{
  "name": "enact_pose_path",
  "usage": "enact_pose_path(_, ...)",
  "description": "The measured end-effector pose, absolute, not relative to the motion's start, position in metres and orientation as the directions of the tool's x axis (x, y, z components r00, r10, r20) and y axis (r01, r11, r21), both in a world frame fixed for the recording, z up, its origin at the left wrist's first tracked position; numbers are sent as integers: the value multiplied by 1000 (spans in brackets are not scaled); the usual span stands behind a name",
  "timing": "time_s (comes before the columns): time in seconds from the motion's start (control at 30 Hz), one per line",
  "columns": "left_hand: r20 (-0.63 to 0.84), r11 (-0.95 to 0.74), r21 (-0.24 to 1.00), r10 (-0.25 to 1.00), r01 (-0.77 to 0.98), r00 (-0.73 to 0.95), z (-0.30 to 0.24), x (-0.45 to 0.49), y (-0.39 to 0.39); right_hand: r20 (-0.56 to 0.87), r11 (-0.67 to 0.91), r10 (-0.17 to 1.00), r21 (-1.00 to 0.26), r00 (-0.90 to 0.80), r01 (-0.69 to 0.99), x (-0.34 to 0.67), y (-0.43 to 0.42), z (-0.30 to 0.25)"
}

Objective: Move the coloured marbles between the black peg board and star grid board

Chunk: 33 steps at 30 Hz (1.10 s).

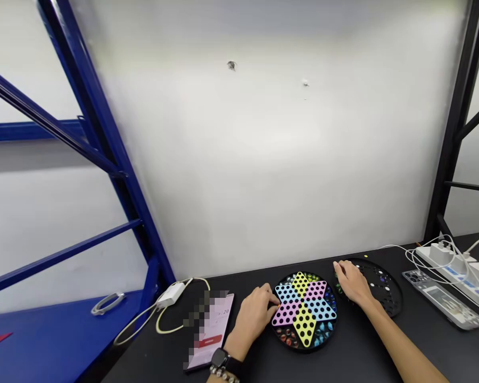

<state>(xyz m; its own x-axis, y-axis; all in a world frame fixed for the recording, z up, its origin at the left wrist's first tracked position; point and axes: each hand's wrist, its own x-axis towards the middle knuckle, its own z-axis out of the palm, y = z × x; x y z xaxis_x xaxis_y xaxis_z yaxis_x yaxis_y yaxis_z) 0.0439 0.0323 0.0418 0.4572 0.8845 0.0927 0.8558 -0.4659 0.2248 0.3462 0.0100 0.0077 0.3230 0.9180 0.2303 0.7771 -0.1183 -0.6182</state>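
A round black Chinese checkers board (302, 308) with a star of yellow, pink and blue points lies on the black table. Coloured glass marbles (323, 331) fill the pockets around the star. My left hand (256, 309), with a watch and bracelet at the wrist, is at the board's left edge. Its thumb and finger are closed on a small orange marble (279, 305), mostly hidden. My right hand (352, 282) rests over the left rim of a round black tray (397, 290), its fingers loosely bent and slightly apart. Their tips are partly hidden.
Left of the board lies a phone or tablet (213, 332) with a lit screen. A white adapter (171, 294) and cable are behind it. On the right are another phone (443, 299) and power strips (459, 268) with tangled cords. A white wall (279, 159) stands behind, between metal frames.
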Motion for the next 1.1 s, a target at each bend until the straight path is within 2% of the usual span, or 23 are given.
enact_pose_path(0.1, 83, -480, 167, 877, 861, 472, 43, 47, 31, 231, -112, 920, -620, 317, 777, 346, 10, 7)
enact_pose_path(0.23, 65, -459, 156, 888, 874, 455, 41, 47, 32, 241, -95, 920, -630, 310, 771, 343, 8, 8)
enact_pose_path(0.4, 94, -489, 134, 872, 862, 480, 39, 45, 32, 273, -54, 900, -704, 340, 708, 342, 9, 9)
enact_pose_path(0.47, 133, -495, 144, 868, 857, 479, 41, 45, 31, 302, 10, 885, -774, 355, 633, 337, 12, 9)
enact_pose_path(0.53, 198, -505, 177, 859, 845, 472, 44, 48, 30, 284, 87, 895, -868, 344, 489, 327, 14, 10)
enact_pose_path(0.6, 236, -530, 210, 843, 822, 483, 46, 50, 30, 234, 131, 928, -933, 288, 336, 312, 15, 12)
enact_pose_path(0.67, 218, -530, 248, 846, 811, 486, 48, 52, 31, 222, 160, 951, -949, 215, 270, 295, 12, 16)
enact_pose_path(0.8, 139, -441, 295, 898, 848, 418, 49, 44, 33, 290, 234, 947, -919, 140, 317, 274, 2, 21)
enact_pose_path(0.93, 37, -370, 217, 928, 903, 371, 47, 34, 33, 284, 231, 952, -913, 116, 337, 273, -1, 19)
enact_pose_path(1.1, 27, -346, 122, 938, 930, 345, 44, 43, 31, 293, 244, 951, -908, 101, 342, 274, -2, 20)
